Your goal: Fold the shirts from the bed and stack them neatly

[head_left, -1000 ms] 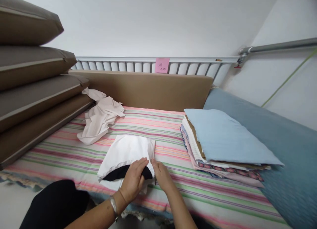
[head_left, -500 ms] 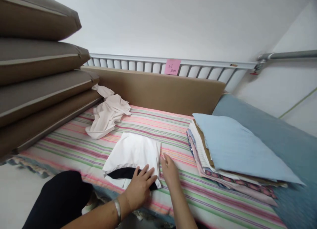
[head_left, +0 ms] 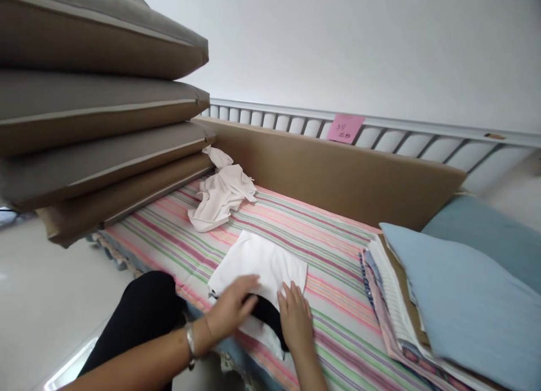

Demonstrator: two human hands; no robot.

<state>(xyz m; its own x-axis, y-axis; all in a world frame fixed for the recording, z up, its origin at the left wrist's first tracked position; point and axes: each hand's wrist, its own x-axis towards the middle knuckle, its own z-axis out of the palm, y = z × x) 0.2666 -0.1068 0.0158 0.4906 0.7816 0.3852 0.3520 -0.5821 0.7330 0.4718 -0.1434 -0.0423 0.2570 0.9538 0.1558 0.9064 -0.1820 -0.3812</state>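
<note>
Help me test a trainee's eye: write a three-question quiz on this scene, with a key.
1. Which wrist wears the silver bracelet, left or right?
2. Fill in: between the left hand and the right hand, the white cloth shows a ____ part.
3. Choose: the crumpled pale cloth lies nearest (a) the stacked cushions, (b) the pink note, (c) the folded pile.
Key: 1 left; 2 black; 3 a.

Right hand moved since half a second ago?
Yes, leftward against the striped sheet: the right hand was just beyond the right edge of the white cloth and is now over that cloth.
</note>
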